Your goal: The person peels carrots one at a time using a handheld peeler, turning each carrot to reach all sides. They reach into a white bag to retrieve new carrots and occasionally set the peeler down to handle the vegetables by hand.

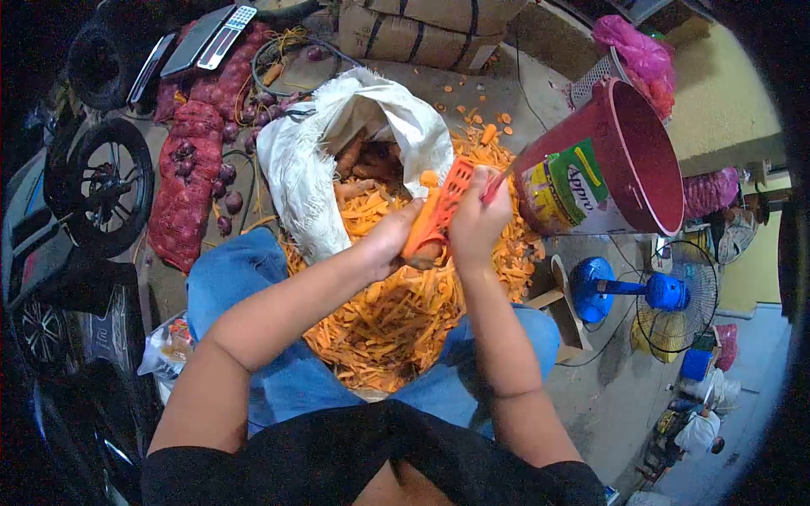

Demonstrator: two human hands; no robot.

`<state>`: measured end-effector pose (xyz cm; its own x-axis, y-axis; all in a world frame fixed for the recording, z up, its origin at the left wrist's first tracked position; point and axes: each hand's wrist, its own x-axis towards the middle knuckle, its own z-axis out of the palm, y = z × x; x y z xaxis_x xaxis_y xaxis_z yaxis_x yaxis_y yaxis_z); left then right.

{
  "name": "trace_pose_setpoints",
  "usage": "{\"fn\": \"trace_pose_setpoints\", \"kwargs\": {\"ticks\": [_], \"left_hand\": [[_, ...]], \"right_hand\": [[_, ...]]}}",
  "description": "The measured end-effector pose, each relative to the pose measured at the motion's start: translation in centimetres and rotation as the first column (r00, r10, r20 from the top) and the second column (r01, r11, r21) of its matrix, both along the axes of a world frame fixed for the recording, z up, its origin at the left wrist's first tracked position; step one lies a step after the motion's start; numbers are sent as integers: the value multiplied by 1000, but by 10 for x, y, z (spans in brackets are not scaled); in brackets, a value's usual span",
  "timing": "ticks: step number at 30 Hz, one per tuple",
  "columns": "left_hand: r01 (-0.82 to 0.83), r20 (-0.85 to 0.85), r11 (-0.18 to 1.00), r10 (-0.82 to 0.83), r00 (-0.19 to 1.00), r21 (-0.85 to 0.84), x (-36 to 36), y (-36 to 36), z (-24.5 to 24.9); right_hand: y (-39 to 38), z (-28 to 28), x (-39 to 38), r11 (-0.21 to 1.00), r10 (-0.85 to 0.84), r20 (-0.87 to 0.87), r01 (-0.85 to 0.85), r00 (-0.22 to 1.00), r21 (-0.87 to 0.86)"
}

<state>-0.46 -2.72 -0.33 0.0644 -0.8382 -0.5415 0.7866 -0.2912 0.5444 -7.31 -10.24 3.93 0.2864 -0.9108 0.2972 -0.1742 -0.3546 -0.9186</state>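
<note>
My left hand (392, 232) is closed around a carrot (426, 254), held over a heap of orange peelings (380, 329) between my knees. Across the carrot lies an orange-red plastic tool (449, 202) with rows of cutouts. Close against it, my right hand (481, 223) is wrapped around a red handle (493, 191); its fingers hide how the handle joins the tool. Just beyond my hands, a white woven sack (291, 152) gapes open, with unpeeled carrots (369, 160) inside.
A red bucket (548, 173) leans at the right of the peelings. Farther right is a blue fan (666, 293). Red net bags of onions (181, 202) and a scale (198, 42) lie at the left, near a motorbike wheel (110, 187). Taped cartons (422, 34) stand behind.
</note>
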Motion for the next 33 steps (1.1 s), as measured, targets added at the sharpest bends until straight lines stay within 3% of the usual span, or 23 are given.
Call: {"fn": "trace_pose_setpoints", "kwargs": {"ticks": [1, 3, 5, 6, 7, 8, 9, 11, 13, 14, 15, 16, 17, 19, 21, 24, 25, 26, 27, 29, 30, 32, 33], "left_hand": [[92, 90, 996, -91, 992, -2, 0, 2, 2], [93, 105, 994, -87, 991, -58, -4, 3, 15], [203, 186, 978, -207, 960, 44, -10, 9, 31], [203, 140, 978, -206, 968, 36, -10, 10, 36], [205, 144, 978, -208, 968, 36, -8, 8, 32], [156, -9, 988, -155, 988, 20, -5, 6, 22], [102, -162, 995, -99, 982, 10, -2, 4, 14], [41, -153, 999, -36, 988, 35, 3, 1, 9], [-14, -146, 998, 23, 989, 62, 2, -2, 2], [-17, -74, 1000, 17, 997, -3, 0, -4, -3], [-14, -1, 998, 14, 1000, -67, -3, -4, -1], [14, 93, 1000, -14, 996, 10, -7, 0, 7], [13, 91, 1000, -14, 996, 12, -6, 2, 7], [266, 280, 964, -258, 924, 11, -1, 6, 15], [249, 260, 968, -248, 933, 29, -9, 10, 29], [188, 188, 982, -190, 964, 28, -8, 10, 25], [134, 78, 991, -135, 988, 15, -3, 7, 13], [77, -36, 997, -77, 996, 8, 0, 5, 5], [72, -37, 997, -71, 997, 6, 1, 4, 7], [-51, 0, 997, 51, 999, 56, 1, 2, 12], [-36, 79, 996, 42, 996, -79, 0, 1, 10], [-26, 179, 998, 37, 983, -64, -8, 4, 9], [-17, 278, 999, 31, 960, -50, -10, 5, 13]], "right_hand": [[-11, -4, -1, 1000, 1, -1, -1, 1000, 3], [-43, -17, -8, 989, -124, 120, 133, 985, -63], [-74, -22, -22, 943, -319, -2, 318, 948, -94], [-80, -22, -27, 942, -323, 0, 321, 947, -93], [-86, -22, -30, 919, -394, 61, 394, 917, 19], [-89, -23, -31, 883, -464, 112, 450, 878, 131], [-85, -20, -29, 885, -461, 114, 447, 880, 128], [-58, -12, -21, 994, -98, 347, 73, 933, 84], [-19, -7, -5, 994, -78, 157, 89, 985, -62], [-11, -10, -3, 994, -79, 156, 89, 985, -62], [-4, -14, -1, 995, -43, 49, 47, 998, -88], [-1, -17, -1, 994, -8, -61, 1, 998, -108], [-7, -18, -2, 994, -7, -63, 1, 998, -106], [-34, -16, -6, 977, -175, 10, 175, 985, -126], [-66, -14, -16, 946, -323, 96, 321, 941, 35], [-84, -21, -28, 882, -467, 109, 455, 877, 124], [-78, -20, -25, 884, -464, 111, 452, 879, 122], [-67, -20, -22, 963, -269, 187, 263, 945, 56], [-53, -19, -18, 998, -58, 247, 66, 967, -23], [-12, -12, -4, 985, -38, 61, 48, 997, -165], [-7, -12, -1, 985, -39, 62, 49, 997, -165], [0, -13, 1, 996, -39, -95, 31, 995, -80], [-9, -12, 1, 990, -85, -13, 83, 996, -113]]}}
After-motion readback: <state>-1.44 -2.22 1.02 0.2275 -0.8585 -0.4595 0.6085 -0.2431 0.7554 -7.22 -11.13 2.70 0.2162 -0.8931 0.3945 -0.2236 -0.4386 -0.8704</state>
